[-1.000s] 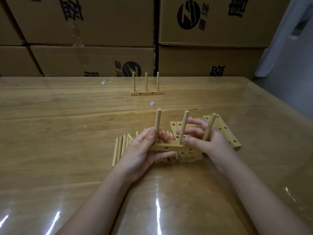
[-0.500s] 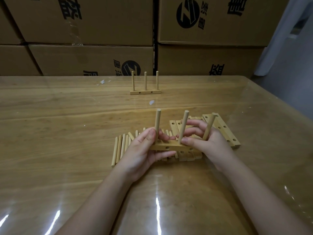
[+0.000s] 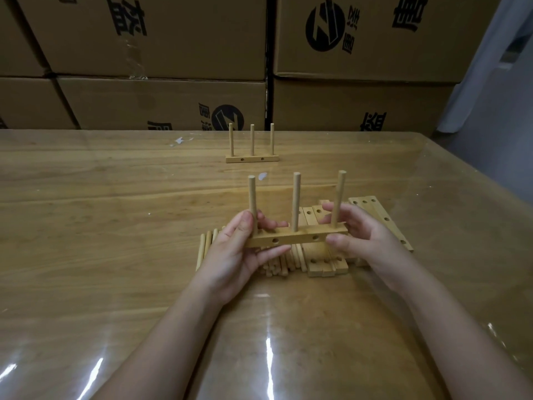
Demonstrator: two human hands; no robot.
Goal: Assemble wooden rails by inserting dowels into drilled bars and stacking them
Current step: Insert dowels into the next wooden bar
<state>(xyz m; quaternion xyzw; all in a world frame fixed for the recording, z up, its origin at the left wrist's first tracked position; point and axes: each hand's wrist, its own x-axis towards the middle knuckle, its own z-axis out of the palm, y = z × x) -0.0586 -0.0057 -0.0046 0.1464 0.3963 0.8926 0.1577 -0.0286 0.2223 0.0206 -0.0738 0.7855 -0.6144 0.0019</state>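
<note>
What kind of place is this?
Probably a warehouse or stockroom: stacked brown cardboard cartons with black logos stand behind a long wooden table under clear plastic, bearing loose pale wooden dowels and drilled wooden bars.

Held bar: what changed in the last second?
The bar was lifted slightly and turned square to the camera; its dowels now stand straighter. The right hand slid to the bar's right end. The left hand still grips the left end; the far rail stayed put.

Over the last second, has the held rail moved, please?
Yes: the held rail rose slightly and shifted left against the loose bars beneath.
</note>
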